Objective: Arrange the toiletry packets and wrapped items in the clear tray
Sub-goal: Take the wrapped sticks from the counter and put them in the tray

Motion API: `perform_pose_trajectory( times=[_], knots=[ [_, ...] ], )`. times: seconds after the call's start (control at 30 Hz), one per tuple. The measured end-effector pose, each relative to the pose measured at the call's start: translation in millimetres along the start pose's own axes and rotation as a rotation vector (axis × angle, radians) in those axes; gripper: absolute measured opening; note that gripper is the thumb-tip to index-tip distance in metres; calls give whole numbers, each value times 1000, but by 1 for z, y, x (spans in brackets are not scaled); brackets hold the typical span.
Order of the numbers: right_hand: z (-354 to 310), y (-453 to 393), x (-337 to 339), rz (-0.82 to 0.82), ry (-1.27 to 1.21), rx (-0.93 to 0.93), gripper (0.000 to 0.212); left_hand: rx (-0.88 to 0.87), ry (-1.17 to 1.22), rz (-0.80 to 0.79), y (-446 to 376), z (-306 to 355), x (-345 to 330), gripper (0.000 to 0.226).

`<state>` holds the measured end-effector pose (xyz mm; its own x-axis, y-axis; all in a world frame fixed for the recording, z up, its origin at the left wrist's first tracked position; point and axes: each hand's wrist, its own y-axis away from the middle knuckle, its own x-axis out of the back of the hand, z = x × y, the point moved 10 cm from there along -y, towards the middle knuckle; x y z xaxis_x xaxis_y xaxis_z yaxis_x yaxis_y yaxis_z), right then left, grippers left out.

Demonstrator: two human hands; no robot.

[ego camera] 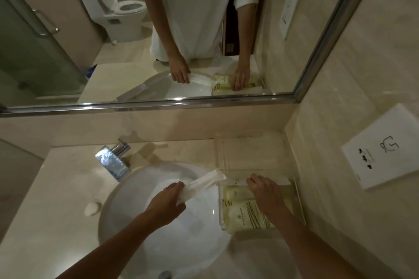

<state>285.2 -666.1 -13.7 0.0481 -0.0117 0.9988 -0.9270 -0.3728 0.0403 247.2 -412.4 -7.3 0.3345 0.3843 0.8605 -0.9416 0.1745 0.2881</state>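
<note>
Setting: beige stone vanity counter in a dim bathroom, backed by a wall mirror with a metal frame.
Basin: white round sink is set into the counter; a chrome faucet stands at its far left rim, and a small white knob sits on the counter to the left.
Clear tray: the clear tray is placed on the counter to the right of the sink, against the side wall; its far half is seen bare, its near half is filled.
Packets: pale yellow toiletry packets with brown stripe printing are laid in the near part of the tray, overlapping one another.
Left hand: the left hand is closed around the near end of a long white wrapped item, which is held over the sink and angled up toward the tray's left edge.
Right hand: the right hand is placed palm down inside the tray, fingers curled on a white packet just beyond the yellow ones; whether it is gripped or only touched cannot be told.
Wall: a white socket plate is mounted on the right wall.
Reflection: a toilet and a glass shower door are seen in the mirror.
</note>
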Motion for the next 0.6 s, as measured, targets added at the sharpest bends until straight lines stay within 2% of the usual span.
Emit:
perform_pose_trajectory(
  times=[0.17,0.33,0.43,0.53,0.6],
  knots=[
    [5,-3,-16,-23,-32,-57,52,-8,19,-2,1,2,-4,49],
    [1,6,5,112,-79,-27,42,-43,10,-7,-5,11,-9,37],
    [12,13,8,114,-97,-91,41,-100,-16,-4,-9,28,-13,39],
    [24,26,0,136,-128,-123,28,-154,-29,-16,-10,49,-17,46],
    [31,35,0,145,-126,-134,22,-178,-26,-21,-12,64,-18,43]
  ],
)
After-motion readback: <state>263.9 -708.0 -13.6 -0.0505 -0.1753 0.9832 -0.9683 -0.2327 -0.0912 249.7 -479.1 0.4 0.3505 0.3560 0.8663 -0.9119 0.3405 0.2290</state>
